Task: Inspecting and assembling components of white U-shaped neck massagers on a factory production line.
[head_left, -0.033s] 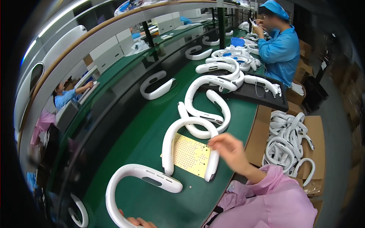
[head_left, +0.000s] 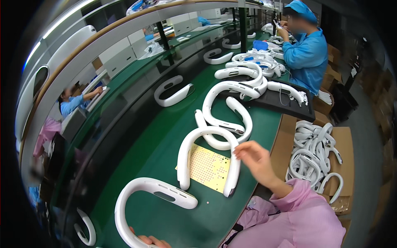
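My left hand [head_left: 147, 240], mostly cut off below, grips a white U-shaped neckband [head_left: 140, 194] on the green belt [head_left: 165, 140]; right hand [head_left: 254, 159], fingers loose, touches another neckband [head_left: 206, 142] over a yellow dotted sheet [head_left: 209, 167]; brown carton [head_left: 343, 144] right.

My right hand [head_left: 256, 159] comes out of a plain pink sleeve [head_left: 306, 215] over a glossy white U-shaped plastic neckband [head_left: 206, 136], which lies on a pale yellow sheet dotted with rows of tiny holes [head_left: 206, 167]. By my left hand [head_left: 144, 239] curves another white neckband with a dark grey oval inset [head_left: 165, 194]. The belt beneath both hands is dark green [head_left: 165, 140]. Beyond my right hand lies a flat black mat [head_left: 281, 105].
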The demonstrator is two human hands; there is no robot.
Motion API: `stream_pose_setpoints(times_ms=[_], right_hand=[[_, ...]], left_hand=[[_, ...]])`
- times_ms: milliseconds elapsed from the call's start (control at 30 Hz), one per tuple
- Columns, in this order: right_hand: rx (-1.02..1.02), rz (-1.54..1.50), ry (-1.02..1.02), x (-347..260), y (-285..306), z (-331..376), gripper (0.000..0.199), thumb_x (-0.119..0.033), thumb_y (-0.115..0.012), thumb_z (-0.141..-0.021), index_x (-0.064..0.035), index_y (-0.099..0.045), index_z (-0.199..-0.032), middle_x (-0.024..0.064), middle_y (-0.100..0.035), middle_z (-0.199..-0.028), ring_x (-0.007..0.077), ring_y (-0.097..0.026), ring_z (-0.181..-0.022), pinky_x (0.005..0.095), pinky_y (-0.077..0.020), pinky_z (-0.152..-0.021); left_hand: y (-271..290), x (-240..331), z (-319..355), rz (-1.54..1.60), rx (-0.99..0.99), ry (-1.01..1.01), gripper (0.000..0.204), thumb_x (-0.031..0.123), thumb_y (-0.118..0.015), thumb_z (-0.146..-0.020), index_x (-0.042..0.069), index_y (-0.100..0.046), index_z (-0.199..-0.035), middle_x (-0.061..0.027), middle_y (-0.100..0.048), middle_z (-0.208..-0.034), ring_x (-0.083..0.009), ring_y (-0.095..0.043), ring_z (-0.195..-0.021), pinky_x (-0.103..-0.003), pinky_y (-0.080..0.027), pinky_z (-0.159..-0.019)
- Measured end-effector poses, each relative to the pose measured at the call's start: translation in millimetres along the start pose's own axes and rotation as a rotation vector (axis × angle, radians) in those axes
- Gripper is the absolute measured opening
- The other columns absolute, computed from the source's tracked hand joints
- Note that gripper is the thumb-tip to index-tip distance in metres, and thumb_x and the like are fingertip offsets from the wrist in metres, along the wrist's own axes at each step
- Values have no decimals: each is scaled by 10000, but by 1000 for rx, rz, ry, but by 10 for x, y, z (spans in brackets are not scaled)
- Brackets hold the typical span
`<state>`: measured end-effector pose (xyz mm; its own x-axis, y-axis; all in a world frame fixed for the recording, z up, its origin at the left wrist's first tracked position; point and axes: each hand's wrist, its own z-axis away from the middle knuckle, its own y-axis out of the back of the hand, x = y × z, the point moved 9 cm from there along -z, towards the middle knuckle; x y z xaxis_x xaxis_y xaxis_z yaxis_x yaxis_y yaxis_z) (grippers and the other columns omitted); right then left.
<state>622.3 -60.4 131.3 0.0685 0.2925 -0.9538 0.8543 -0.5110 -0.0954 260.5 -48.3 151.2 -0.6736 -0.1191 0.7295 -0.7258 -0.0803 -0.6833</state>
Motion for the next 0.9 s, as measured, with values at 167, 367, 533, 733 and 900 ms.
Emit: stream_pose_setpoints(times_ms=[167, 367, 533, 733, 900], right_hand=[[-369, 453, 186, -144, -540, 62, 173, 0, -497, -853, 26, -566, -1010, 158, -618, -889, 247, -615, -828, 307, -467, -799], [-1066, 1177, 587, 306, -1122, 493, 107, -72, -583, -719, -59, -567, -825, 72, -588, -770, 211, -593, -838, 387, -381, -934], [-1123, 1310, 519, 197, -827, 500, 248, -85, -574, -722, -25, -569, -962, 91, -601, -915, 214, -580, -945, 419, -336, -997], [-858, 1143, 545, 168, -974, 776, 469, -202, -656, -724, 93, -514, -1059, 212, -533, -1095, 322, -505, -1082, 420, -366, -964], [-890, 1062, 417, 181, -1046, 1270, 592, -243, -670, -738, 87, -453, -1179, 216, -445, -1251, 329, -441, -1171, 394, -372, -980]], left_hand=[[125, 48, -17, -3, -57, -59, 356, 296, -497, -842, -27, -496, -994, -130, -568, -765, -209, -544, -521, -288, -451, -417], [146, 77, -49, -100, -31, -73, 456, 388, -558, -791, -30, -520, -968, -140, -587, -744, -218, -563, -500, -284, -463, -438], [180, 64, -76, -98, -1, -61, 452, 382, -557, -785, -28, -515, -969, -138, -583, -750, -219, -562, -504, -288, -457, -420], [221, 55, -63, -103, -1, -87, 458, 367, -588, -760, -30, -513, -975, -146, -574, -787, -224, -557, -507, -289, -461, -413], [242, 105, -51, -115, 32, -104, 459, 366, -599, -748, -28, -515, -968, -149, -568, -810, -223, -543, -495, -296, -464, -426]])
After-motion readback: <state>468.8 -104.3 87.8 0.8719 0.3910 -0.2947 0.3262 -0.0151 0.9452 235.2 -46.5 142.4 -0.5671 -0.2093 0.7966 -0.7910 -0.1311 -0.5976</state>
